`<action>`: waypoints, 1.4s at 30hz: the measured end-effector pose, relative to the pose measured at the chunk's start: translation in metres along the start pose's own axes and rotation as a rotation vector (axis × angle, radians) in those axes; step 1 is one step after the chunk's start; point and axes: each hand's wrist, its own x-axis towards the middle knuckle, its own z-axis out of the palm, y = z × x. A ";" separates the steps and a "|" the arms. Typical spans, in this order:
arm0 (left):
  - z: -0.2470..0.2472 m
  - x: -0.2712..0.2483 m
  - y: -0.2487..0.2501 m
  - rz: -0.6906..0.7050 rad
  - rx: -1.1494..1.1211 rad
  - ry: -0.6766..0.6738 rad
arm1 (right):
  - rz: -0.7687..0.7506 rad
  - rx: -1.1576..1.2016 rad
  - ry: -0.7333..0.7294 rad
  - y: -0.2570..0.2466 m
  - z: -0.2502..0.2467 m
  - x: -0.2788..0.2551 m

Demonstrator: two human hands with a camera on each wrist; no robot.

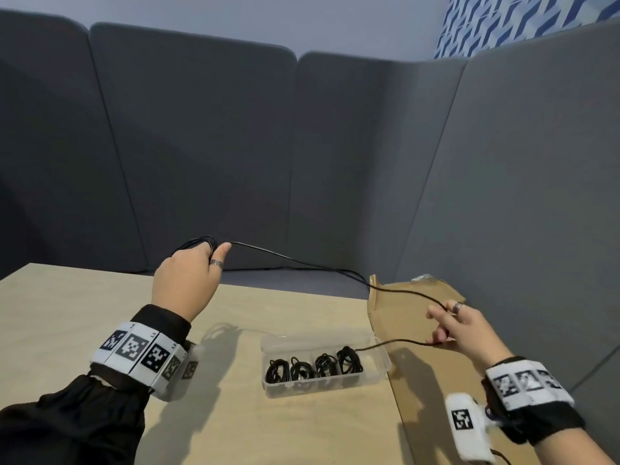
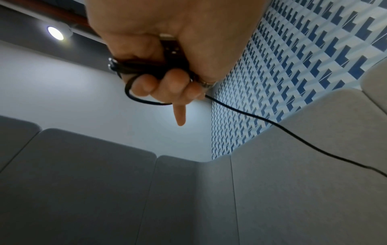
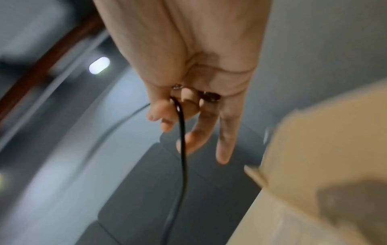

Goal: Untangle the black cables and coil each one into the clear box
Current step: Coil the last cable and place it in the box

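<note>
Nearest to the camera are two black sleeves (image 1: 67, 417), each with a white band of square black-and-white markers (image 1: 141, 355) at the wrist. A little farther, on the light wooden surface (image 1: 84, 313), stands one clear box (image 1: 323, 364) with its lid open behind it. Inside it four black coils (image 1: 313, 367) lie side by side in a row.

To the right of the box one sheet of brown cardboard (image 1: 399, 317) lies over the edge of the surface. Above it is the right hand (image 1: 466, 330), wearing one ring. In the right wrist view its thumb and forefinger pinch the black cable (image 3: 182, 140), while the other fingers point out loosely. From this hand one part of the cable runs low to the box, and it seems to join the rightmost coil.

The other part rises across the gap to the left hand (image 1: 188, 280), which is raised above the far edge of the surface. This hand has its fingers curled around several loops of the same cable, with the plug end pressed in the palm; one finger points straight out. It wears one ring on the thumb.

Behind all stand grey padded panels (image 1: 201, 146), and a wall with a blue and white pattern (image 1: 503, 21) is at the upper right.
</note>
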 end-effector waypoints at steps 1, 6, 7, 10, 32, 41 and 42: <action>0.000 0.001 -0.001 -0.008 -0.004 -0.001 | 0.023 0.194 -0.016 -0.004 0.002 -0.001; 0.001 0.005 -0.004 -0.067 -0.084 0.008 | -0.072 0.197 0.047 -0.027 -0.002 0.001; 0.000 0.005 -0.004 -0.078 -0.097 0.006 | -0.087 0.067 0.023 -0.024 -0.005 0.003; -0.004 0.001 -0.003 -0.081 -0.130 -0.065 | -0.039 -0.373 -0.115 -0.013 0.003 0.002; 0.004 -0.031 0.061 -0.385 -1.889 -0.531 | -0.606 -0.237 -0.546 -0.010 0.164 -0.085; 0.022 -0.056 0.058 0.163 -0.540 -1.146 | -0.701 -0.225 -0.103 -0.039 0.105 -0.052; 0.020 -0.057 0.060 0.164 -0.674 -1.280 | -0.724 -0.315 -0.076 -0.041 0.100 -0.046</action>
